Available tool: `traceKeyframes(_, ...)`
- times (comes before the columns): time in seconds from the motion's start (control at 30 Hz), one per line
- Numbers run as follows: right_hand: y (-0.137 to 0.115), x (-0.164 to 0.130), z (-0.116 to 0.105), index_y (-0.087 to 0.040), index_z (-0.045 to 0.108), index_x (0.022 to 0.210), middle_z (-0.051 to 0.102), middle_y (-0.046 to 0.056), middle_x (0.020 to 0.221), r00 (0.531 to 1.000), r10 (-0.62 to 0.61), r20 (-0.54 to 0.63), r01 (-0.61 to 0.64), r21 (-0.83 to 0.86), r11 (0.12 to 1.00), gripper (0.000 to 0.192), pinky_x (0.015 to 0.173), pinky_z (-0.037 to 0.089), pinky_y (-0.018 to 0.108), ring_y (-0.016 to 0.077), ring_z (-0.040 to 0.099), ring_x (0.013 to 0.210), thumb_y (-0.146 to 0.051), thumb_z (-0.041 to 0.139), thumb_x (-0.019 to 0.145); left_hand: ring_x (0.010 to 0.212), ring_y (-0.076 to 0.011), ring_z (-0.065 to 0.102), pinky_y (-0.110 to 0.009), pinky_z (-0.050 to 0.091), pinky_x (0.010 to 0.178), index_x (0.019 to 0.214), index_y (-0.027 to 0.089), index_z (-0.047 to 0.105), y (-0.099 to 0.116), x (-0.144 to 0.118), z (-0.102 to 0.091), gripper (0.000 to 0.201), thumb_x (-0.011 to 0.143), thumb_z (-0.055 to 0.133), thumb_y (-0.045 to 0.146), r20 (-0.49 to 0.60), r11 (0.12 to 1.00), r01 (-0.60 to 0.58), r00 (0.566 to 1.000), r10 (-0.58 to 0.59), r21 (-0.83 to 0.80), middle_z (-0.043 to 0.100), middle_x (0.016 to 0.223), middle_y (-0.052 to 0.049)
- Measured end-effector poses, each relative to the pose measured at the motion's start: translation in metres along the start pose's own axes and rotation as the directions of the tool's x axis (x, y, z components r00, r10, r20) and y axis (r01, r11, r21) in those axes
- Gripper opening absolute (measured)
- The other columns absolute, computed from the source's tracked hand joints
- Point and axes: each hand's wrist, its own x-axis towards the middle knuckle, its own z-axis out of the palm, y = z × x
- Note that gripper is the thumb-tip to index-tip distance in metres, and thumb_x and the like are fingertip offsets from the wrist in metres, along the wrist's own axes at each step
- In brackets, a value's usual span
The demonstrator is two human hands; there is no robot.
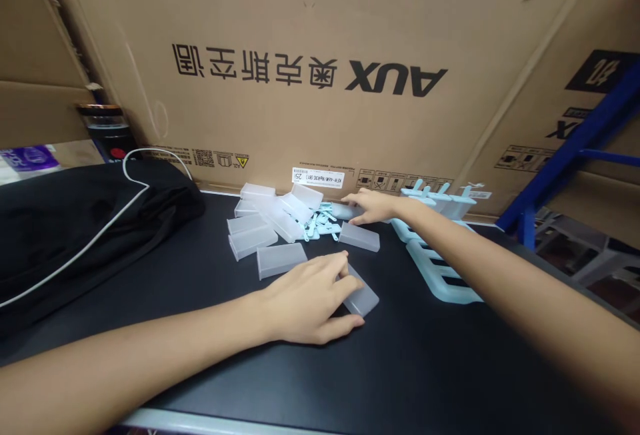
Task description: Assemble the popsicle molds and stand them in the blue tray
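Black table (200,328): left hand (310,302) grips sleeve (361,296), axis near-right.

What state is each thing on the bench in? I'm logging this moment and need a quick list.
left hand: resting on a clear mould lying flat.
clear mould: on its side, partly under the fingers.
right hand: reaching into the pile, touching another mould.
loose moulds: scattered, lying flat.
blue sticks: heaped loosely.
blue rack: flat, near slots empty, far slots filled.
black cloth: crumpled.
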Motion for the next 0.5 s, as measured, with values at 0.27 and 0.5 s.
traceKeyframes(0.27, 0.001, 0.002, -0.029, -0.014, 0.066, 0.118, 0.066, 0.014, 0.118, 0.997, -0.017, -0.080, 0.019, 0.019, 1.000, 0.055, 0.087, 0.047, 0.038, 0.0295, 0.060, 0.106, -0.047, 0.066, 0.074, 0.133, -0.0366, 0.045, -0.050, 0.046, 0.105, 0.129, 0.019, 0.056, -0.002, -0.001, 0.002, 0.043, 0.093, 0.054, 0.043, -0.057, 0.999, -0.023, 0.998, 0.021, -0.037, 0.056, 0.114, -0.014)
traceKeyframes(0.5, -0.013, -0.003, -0.088, -0.016, 0.064, 0.121, 0.066, 0.012, 0.121, 0.985, 0.064, -0.160, -0.060, 0.034, 0.998, 0.059, 0.083, 0.048, 0.035, 0.0278, 0.062, 0.104, -0.052, 0.066, 0.074, 0.118, -0.0322, 0.057, -0.046, 0.055, 0.092, 0.134, 0.020, 0.052, -0.003, -0.003, 0.002, 0.044, 0.094, 0.050, 0.039, 0.005, 0.999, -0.007, 1.000, 0.008, -0.041, 0.052, 0.126, -0.015)
